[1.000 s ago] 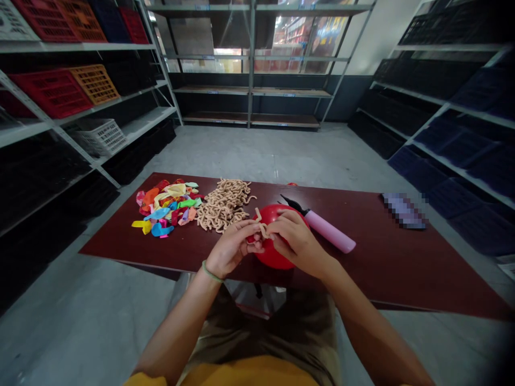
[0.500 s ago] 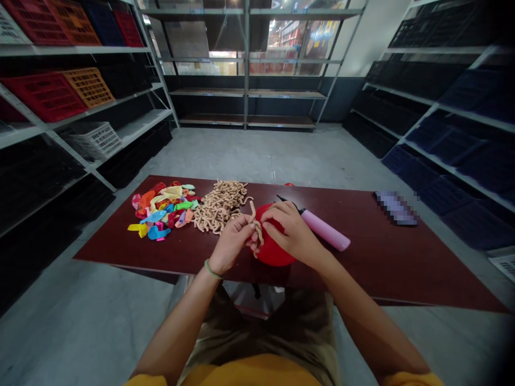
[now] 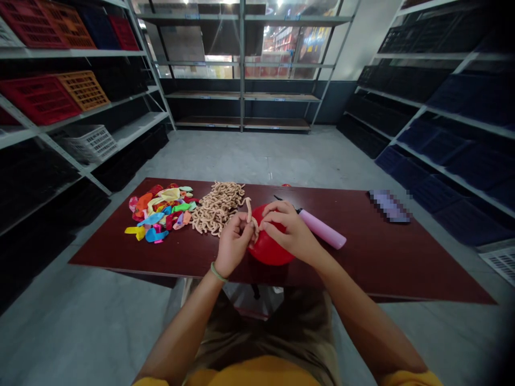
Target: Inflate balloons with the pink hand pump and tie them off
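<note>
Tan cord (image 3: 249, 209) shows less tail below left hand's (image 3: 234, 245) closed pinch than 0.5 s ago; likely gathered, still being worked. Right hand (image 3: 293, 231) half-curled beside it, grip unclear. Red balloon (image 3: 274, 251) below hands, over worktop (image 3: 382, 257).

By a glossy dark red-brown table (image 3: 382, 257), a heap of limp, many-coloured balloons (image 3: 163, 209) is borne at the left, with tan cords (image 3: 217, 208) piled just beside it. Right of the middle, a pink cylinder (image 3: 324, 229) is laid slantwise near a round red balloon (image 3: 273, 251), whose contact with the tabletop cannot be made out. Farther right, a flat, pixelated object (image 3: 389, 206) is set down.
</note>
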Demonstrator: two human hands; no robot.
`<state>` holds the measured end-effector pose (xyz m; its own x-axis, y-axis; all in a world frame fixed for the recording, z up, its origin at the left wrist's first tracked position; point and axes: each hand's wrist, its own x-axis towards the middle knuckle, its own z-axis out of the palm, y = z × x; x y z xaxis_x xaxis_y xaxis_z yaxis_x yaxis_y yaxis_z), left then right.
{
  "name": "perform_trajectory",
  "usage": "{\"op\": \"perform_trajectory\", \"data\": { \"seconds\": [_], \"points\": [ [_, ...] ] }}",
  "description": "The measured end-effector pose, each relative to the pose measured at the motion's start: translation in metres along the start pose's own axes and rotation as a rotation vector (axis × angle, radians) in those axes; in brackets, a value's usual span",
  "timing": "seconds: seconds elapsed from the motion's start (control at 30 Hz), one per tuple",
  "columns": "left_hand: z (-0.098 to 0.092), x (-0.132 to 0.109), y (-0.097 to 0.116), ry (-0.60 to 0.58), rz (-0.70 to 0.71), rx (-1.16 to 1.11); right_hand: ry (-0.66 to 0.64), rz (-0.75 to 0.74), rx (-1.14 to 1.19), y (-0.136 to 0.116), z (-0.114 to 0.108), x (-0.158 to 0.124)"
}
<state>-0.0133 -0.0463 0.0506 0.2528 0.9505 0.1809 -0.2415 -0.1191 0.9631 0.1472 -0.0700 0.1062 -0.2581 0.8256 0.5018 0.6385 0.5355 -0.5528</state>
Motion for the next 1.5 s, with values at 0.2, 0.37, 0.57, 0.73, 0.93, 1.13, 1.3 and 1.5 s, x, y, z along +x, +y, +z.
{"op": "perform_trajectory", "data": {
  "seconds": [0.2, 0.37, 0.57, 0.73, 0.93, 1.13, 1.3, 1.5],
  "points": [
    [0.0, 0.0, -0.003, -0.007, 0.008, -0.043, -0.014, 0.038, -0.029, 0.005, 0.002, 0.003],
    [-0.001, -0.001, 0.0, -0.021, 0.03, -0.042, -0.037, 0.014, -0.032, 0.008, 0.005, 0.006],
    [-0.001, 0.002, 0.003, -0.014, -0.006, -0.196, 0.117, -0.031, -0.107, 0.002, 0.01, -0.001],
    [-0.001, 0.004, 0.004, -0.015, -0.039, -0.282, 0.073, -0.03, -0.22, -0.001, 0.01, -0.008],
    [0.001, 0.0, 0.006, -0.054, -0.041, -0.204, 0.039, 0.026, -0.207, 0.003, 0.009, -0.003],
    [0.002, -0.001, 0.006, -0.059, -0.024, -0.191, 0.009, 0.0, -0.229, 0.003, 0.009, 0.0],
    [0.003, 0.0, 0.01, 0.002, -0.056, -0.227, 0.053, -0.023, -0.321, -0.005, 0.011, -0.004],
    [0.002, 0.003, 0.014, 0.067, -0.104, -0.341, 0.13, -0.127, -0.356, -0.012, 0.014, -0.019]
  ]
}}
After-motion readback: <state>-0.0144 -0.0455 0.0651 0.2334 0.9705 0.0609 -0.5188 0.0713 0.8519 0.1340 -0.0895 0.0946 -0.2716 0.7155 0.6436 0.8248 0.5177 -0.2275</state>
